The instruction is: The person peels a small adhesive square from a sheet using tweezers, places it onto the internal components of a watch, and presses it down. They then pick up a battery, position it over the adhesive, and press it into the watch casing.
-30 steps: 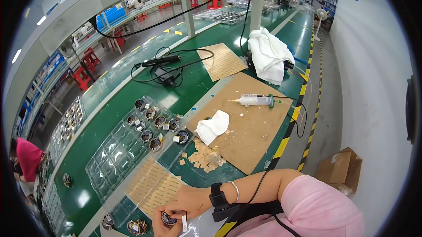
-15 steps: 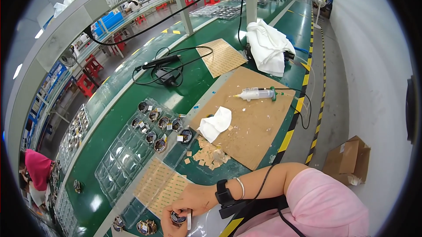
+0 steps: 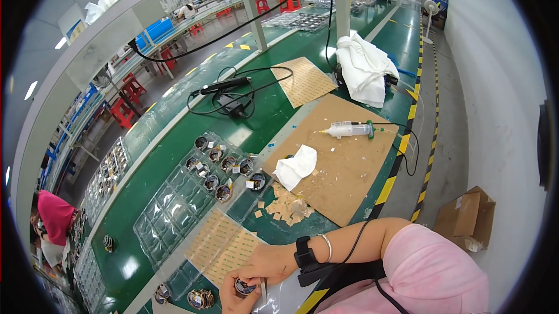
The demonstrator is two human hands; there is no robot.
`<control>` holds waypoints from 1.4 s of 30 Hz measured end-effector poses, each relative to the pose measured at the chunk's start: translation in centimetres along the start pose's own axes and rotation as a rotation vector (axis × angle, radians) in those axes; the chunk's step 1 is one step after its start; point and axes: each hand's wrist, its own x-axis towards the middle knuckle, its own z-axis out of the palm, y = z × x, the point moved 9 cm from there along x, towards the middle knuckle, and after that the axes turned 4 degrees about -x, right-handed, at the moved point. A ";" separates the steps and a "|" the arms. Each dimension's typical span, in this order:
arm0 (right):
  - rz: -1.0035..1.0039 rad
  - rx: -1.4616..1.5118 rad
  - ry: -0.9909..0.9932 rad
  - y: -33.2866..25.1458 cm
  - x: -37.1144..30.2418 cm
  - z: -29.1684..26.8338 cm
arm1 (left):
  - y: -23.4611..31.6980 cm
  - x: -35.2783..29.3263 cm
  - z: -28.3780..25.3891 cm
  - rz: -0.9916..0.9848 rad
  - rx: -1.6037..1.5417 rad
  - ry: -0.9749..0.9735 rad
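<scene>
Near the lower edge, my left hand (image 3: 230,299) is closed around a small round electronic module (image 3: 245,285) with a dark face and a metal-coloured rim. My right hand (image 3: 260,265) reaches over from the right and is closed, its fingertips at the module. A narrow pale flat piece (image 3: 264,293) sticks out below the right fingers; its kind is unclear. Just left of the hands lie a stack of similar round modules (image 3: 200,299) and a smaller group of them (image 3: 162,293). A sheet of tan adhesive pads (image 3: 224,241) lies beyond the hands, partly over a clear tray.
A clear compartment tray (image 3: 169,212) holds several modules at its far end. Peeled tan squares (image 3: 288,204) lie beside a brown board (image 3: 349,165) bearing a white cloth (image 3: 296,167) and a syringe (image 3: 349,130). Beyond are a corded black tool (image 3: 224,85) and a white bundle (image 3: 365,69).
The whole view has shifted slightly, with the scene sliding right and down. Both hands remain together at the module; the right fingers now lie more over it.
</scene>
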 end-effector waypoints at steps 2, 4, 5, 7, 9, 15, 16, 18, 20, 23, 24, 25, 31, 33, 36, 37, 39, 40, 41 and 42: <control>-0.010 0.010 -0.007 -0.1 0.1 0.0 | -0.1 0.1 -0.1 -0.040 -0.047 -0.007; -0.016 -0.004 -0.009 -0.3 0.4 -0.2 | 0.0 0.0 -0.1 -0.057 -0.063 -0.006; -0.019 -0.012 -0.007 -0.4 0.4 -0.3 | -0.2 0.0 0.3 -0.060 -0.093 -0.009; -0.023 -0.012 -0.006 -0.6 0.1 -0.3 | -0.4 0.1 0.8 -0.062 -0.151 -0.023; -0.010 -0.005 -0.010 -0.7 -0.2 -0.4 | -0.3 0.0 0.4 -0.055 -0.128 -0.020; -0.036 -0.020 -0.007 -1.1 0.1 -0.8 | -0.1 -0.1 0.3 -0.075 -0.095 -0.021; -0.031 -0.021 -0.006 -1.1 0.0 -0.9 | -0.4 -0.1 0.2 -0.079 -0.096 -0.024; -0.021 -0.018 0.001 -1.0 -0.1 -0.8 | -0.8 0.0 -0.3 -0.065 -0.059 0.000; -0.006 0.002 0.031 -0.5 -0.6 -0.5 | -1.2 -0.4 -0.7 -0.066 -0.042 0.007; 0.009 0.066 0.079 -0.3 -0.5 -0.6 | -1.5 -0.5 -2.1 -0.113 -0.148 0.116; 0.011 0.119 0.106 -0.4 -0.3 -0.9 | -1.6 -0.3 -2.3 -0.126 -0.151 0.121; 0.014 0.177 0.132 -0.2 -0.1 -1.1 | -1.2 0.3 -2.4 -0.066 -0.124 0.114; 0.147 -0.105 0.285 0.8 -0.5 -5.3 | 0.3 1.3 -0.9 -0.150 -0.254 0.105; 0.171 -0.141 0.274 1.0 -0.3 -5.8 | -0.4 1.2 -1.4 -0.137 -0.243 0.117; 0.220 -0.238 0.293 0.9 -0.2 -7.0 | -0.3 1.2 -1.5 -0.051 -0.222 0.094; 0.254 -0.273 0.325 0.8 -0.4 -7.7 | -0.3 1.2 -1.4 -0.064 -0.227 0.098; 0.289 -0.315 0.344 0.0 -0.7 -9.3 | -0.3 1.0 -1.2 -0.091 -0.238 0.104; 0.379 -0.403 0.326 -0.1 -0.9 -10.3 | -0.2 0.9 -1.2 -0.089 -0.251 0.109; 0.468 -0.493 0.308 0.1 -1.4 -11.1 | -0.1 0.8 -1.2 -0.086 -0.247 0.100; 0.466 -0.497 0.290 -0.1 -1.8 -11.6 | -0.1 0.7 -1.3 -0.084 -0.243 0.098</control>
